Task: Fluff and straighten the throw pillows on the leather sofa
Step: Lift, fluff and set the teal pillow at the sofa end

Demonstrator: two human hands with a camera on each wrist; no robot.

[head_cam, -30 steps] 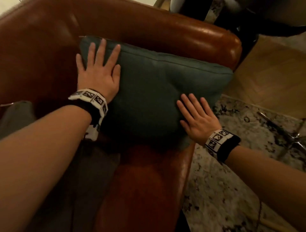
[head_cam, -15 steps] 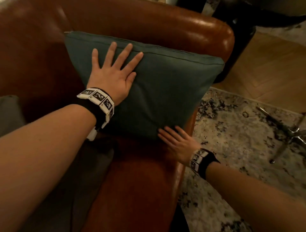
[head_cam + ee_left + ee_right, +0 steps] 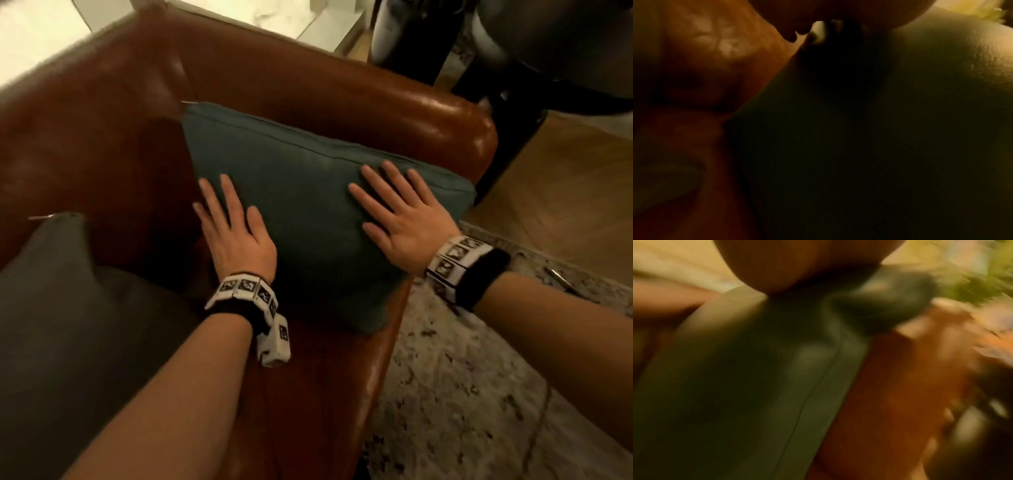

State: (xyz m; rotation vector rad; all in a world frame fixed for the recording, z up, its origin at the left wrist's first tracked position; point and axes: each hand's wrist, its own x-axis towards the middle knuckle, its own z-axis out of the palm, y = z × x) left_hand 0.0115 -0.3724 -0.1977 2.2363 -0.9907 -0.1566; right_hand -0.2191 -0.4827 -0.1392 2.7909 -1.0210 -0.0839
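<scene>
A dark teal throw pillow leans upright in the corner of the brown leather sofa, against its backrest and armrest. My left hand lies flat with straight fingers on the pillow's lower left edge. My right hand presses flat on the pillow's right face, fingers spread. In the left wrist view the pillow fills the dark frame beside the leather. The right wrist view is blurred and shows the pillow with its seam and the sofa.
A grey pillow lies on the seat at the left. The armrest ends at the right, beyond it wood floor and a speckled rug. Dark furniture stands behind the sofa.
My left hand slid down from the pillow's upper face to its lower left edge. My right hand rose from the pillow's bottom corner to its right face.
</scene>
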